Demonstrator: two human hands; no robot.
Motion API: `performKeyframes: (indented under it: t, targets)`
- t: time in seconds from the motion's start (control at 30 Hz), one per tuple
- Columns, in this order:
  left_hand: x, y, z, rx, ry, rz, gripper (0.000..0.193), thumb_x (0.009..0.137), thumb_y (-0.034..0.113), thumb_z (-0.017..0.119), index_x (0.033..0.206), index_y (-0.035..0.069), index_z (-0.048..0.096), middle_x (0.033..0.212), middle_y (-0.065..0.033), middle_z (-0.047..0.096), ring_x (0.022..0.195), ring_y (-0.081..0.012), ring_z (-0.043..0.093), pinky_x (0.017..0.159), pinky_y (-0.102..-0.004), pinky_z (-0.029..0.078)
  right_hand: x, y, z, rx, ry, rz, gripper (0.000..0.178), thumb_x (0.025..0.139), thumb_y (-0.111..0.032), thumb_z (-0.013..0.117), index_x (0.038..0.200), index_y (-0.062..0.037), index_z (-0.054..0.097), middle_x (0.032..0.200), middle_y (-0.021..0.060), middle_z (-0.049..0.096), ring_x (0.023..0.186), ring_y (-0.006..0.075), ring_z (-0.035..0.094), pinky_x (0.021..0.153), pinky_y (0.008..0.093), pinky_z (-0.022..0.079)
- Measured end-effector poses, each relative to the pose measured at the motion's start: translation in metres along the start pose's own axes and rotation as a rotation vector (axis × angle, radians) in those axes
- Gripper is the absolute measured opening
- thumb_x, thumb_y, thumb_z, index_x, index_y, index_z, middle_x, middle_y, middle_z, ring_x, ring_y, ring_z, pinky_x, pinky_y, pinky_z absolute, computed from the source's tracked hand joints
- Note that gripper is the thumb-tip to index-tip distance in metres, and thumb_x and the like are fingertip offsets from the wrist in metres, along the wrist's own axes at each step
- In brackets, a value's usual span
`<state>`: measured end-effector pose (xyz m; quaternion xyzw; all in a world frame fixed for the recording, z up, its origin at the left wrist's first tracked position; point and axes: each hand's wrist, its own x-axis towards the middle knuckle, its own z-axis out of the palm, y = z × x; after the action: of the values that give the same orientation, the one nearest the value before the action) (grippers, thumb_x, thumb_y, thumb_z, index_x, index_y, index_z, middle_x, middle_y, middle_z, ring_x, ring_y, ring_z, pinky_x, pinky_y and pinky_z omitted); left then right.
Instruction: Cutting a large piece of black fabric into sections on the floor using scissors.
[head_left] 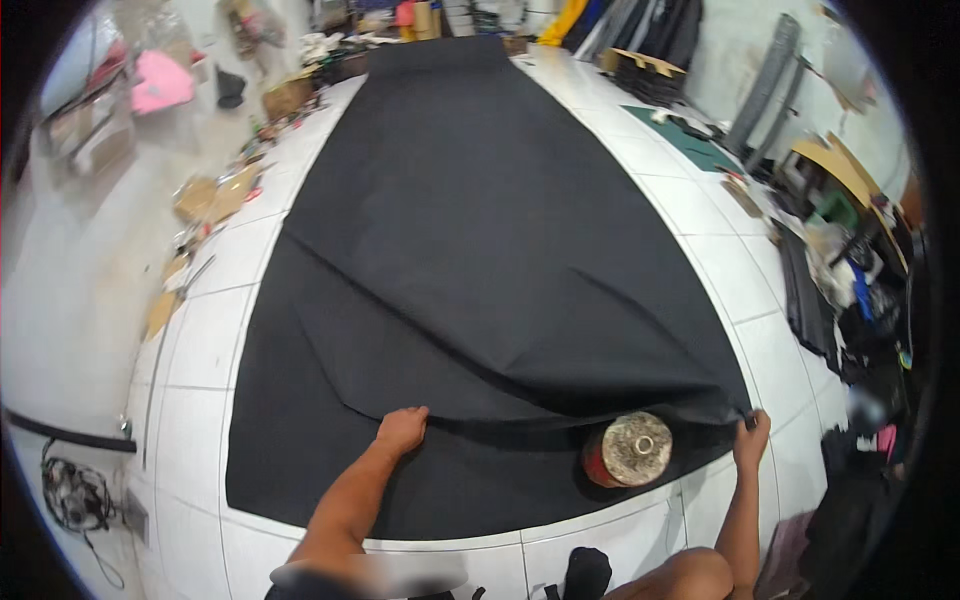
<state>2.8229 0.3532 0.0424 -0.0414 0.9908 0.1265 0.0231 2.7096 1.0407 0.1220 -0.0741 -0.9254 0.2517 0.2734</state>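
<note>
A long sheet of black fabric is spread over the floor, running from in front of me to the far end of the room. Its near part is rumpled, with folds raised between my hands. My left hand is closed on a fold near the middle of the close end. At the right edge, my right hand pinches the fabric and lifts it a little. Between the hands, nearer the right one, a round can with a worn top and reddish side stands on the sheet, against the raised fold.
White floor tiles border the sheet. Cardboard scraps lie along the left wall, and a cable bundle sits lower left. A dark green mat and piled bags and materials line the right side. Fabric rolls lean farther back.
</note>
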Motion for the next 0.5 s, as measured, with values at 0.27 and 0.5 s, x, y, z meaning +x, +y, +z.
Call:
performKeyframes:
  t: [0.27, 0.5]
  targets:
    - [-0.12, 0.037, -0.102, -0.055, -0.225, 0.181, 0.014, 0.088, 0.016, 0.052, 0.093, 0.004, 0.058, 0.084, -0.0165, 0.065, 0.08, -0.0377, 0.064, 0.069, -0.0478, 0.051, -0.001, 0.045, 0.038, -0.182, -0.225, -0.006, 0.056, 0.069, 0.014, 0.061, 0.121, -0.0003, 0.047, 0.117, 0.0167, 0.051, 0.113, 0.0345, 0.049, 0.099, 0.0402, 0.039]
    - [-0.207, 0.017, -0.062, -0.047, 0.39, -0.155, 0.044, 0.066, 0.023, 0.076, 0.103, 0.006, 0.061, 0.102, -0.0154, 0.059, 0.099, -0.0363, 0.055, 0.088, -0.0469, 0.043, 0.023, 0.062, 0.047, -0.259, -0.162, -0.065, 0.046, 0.075, 0.011, 0.057, 0.12, 0.0013, 0.049, 0.116, 0.0181, 0.055, 0.11, 0.0358, 0.056, 0.096, 0.041, 0.044]
